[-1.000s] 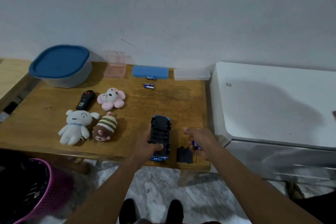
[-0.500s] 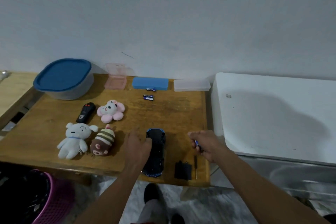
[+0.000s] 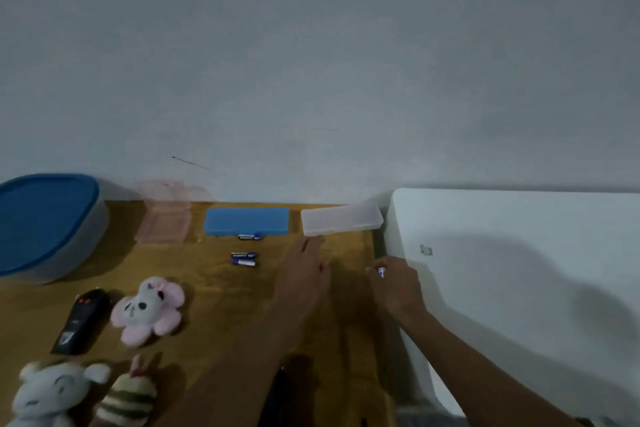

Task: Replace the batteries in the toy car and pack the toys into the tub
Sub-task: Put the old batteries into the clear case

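Note:
My left hand (image 3: 306,274) stretches forward over the wooden table (image 3: 214,291), its straight fingers almost at the clear plastic case (image 3: 341,218) by the wall. My right hand (image 3: 393,284) is curled around a small battery (image 3: 381,271) at the table's right edge. Two loose batteries (image 3: 243,259) lie mid-table, a third (image 3: 249,237) against the blue case (image 3: 246,221). The toy car (image 3: 277,395) is mostly hidden under my left forearm. The tub with a blue lid (image 3: 45,222) stands at the far left.
A pink open case (image 3: 162,218) sits by the wall. A black remote (image 3: 81,321), a pink flower plush (image 3: 147,308), a white plush (image 3: 52,392) and a striped plush (image 3: 126,399) lie at the left. A white appliance (image 3: 519,270) borders the table on the right.
My left hand let go of the toy car and reached forward to the clear case. My right hand moved forward, still holding the battery. The view shifted forward and up.

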The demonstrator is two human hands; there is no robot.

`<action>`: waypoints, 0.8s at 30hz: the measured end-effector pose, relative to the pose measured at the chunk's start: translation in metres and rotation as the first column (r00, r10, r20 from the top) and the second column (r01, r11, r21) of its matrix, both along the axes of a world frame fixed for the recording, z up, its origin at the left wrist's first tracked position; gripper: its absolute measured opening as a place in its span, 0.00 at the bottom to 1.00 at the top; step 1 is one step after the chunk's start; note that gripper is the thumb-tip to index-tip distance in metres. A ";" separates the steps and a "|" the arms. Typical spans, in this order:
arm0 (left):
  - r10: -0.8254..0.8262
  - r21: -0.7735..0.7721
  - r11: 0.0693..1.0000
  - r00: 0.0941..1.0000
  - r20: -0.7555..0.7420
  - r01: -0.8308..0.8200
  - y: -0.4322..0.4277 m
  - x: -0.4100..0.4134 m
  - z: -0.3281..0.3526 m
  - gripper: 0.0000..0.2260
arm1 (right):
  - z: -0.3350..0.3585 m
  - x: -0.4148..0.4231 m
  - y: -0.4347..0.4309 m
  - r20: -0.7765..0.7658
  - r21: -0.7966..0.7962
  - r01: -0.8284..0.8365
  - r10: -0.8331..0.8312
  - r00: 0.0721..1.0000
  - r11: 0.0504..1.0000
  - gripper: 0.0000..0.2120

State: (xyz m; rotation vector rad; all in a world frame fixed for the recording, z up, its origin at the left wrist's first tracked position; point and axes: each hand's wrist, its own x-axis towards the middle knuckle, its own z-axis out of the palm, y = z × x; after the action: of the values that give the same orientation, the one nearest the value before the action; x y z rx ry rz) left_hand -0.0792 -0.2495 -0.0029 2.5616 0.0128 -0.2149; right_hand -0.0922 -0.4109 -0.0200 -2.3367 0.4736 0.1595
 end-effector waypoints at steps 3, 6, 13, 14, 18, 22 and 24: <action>-0.088 0.034 0.996 0.994 0.070 0.086 -0.015 0.038 -0.014 0.23 | -0.017 0.029 0.002 -0.020 -0.013 0.028 -0.028 0.999 1.000 0.11; -0.138 0.120 0.984 0.990 0.031 0.133 -0.024 0.073 -0.029 0.25 | -0.025 0.051 0.004 -0.031 -0.057 0.031 -0.032 0.999 0.998 0.13; -0.273 0.300 0.910 0.958 -0.086 0.286 -0.018 0.116 -0.056 0.27 | -0.045 0.091 0.010 0.004 -0.088 0.116 -0.116 0.993 0.989 0.17; -0.287 0.310 0.903 0.955 -0.080 0.298 -0.016 0.119 -0.059 0.26 | -0.046 0.095 0.010 0.014 -0.051 0.152 -0.152 0.988 0.987 0.16; -0.325 0.339 0.877 0.940 -0.104 0.340 -0.010 0.123 -0.068 0.29 | -0.053 0.101 0.013 -0.004 0.086 0.234 -0.234 0.972 0.969 0.17; -0.387 0.479 0.793 0.918 -0.083 0.377 -0.016 0.126 -0.059 0.26 | -0.057 0.096 0.019 0.090 0.159 0.307 -0.323 0.942 0.939 0.20; -0.439 0.556 0.720 0.893 -0.100 0.416 -0.017 0.128 -0.052 0.25 | -0.058 0.096 0.021 0.096 0.179 0.321 -0.341 0.935 0.930 0.22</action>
State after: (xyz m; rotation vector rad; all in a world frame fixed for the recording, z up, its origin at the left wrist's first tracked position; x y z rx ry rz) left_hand 0.0492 -0.2670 -0.0547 3.1333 -0.6377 -0.3840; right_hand 0.0035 -0.3894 -0.0776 -2.0592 0.7556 -0.1074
